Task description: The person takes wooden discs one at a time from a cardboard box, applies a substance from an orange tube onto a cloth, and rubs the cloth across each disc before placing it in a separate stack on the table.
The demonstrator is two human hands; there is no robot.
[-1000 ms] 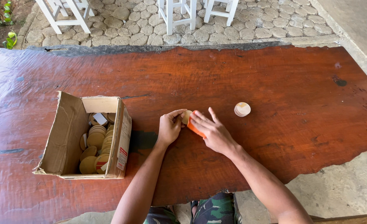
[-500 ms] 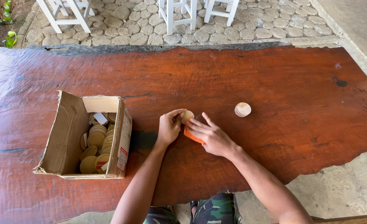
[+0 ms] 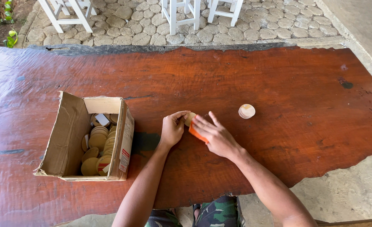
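Observation:
My left hand (image 3: 172, 128) pinches a small round wooden disc (image 3: 189, 118) on its edge against the red-brown wooden table (image 3: 245, 75). My right hand (image 3: 213, 135) presses an orange block (image 3: 197, 135) against that disc, fingers stretched over it. Both hands meet at the table's middle. A second round wooden disc (image 3: 246, 111) lies flat to the right, apart from my hands. To the left stands an open cardboard box (image 3: 66, 138) holding several more wooden discs (image 3: 98, 141).
White stool legs (image 3: 182, 14) stand on the cobbled floor beyond the table's far edge. The near edge of the table is wavy and uneven, with concrete ground at the lower right. Green plants grow at the top left corner.
My right hand has slid the orange block slightly against the disc; my left hand stays on the disc. The box and the loose disc have not moved.

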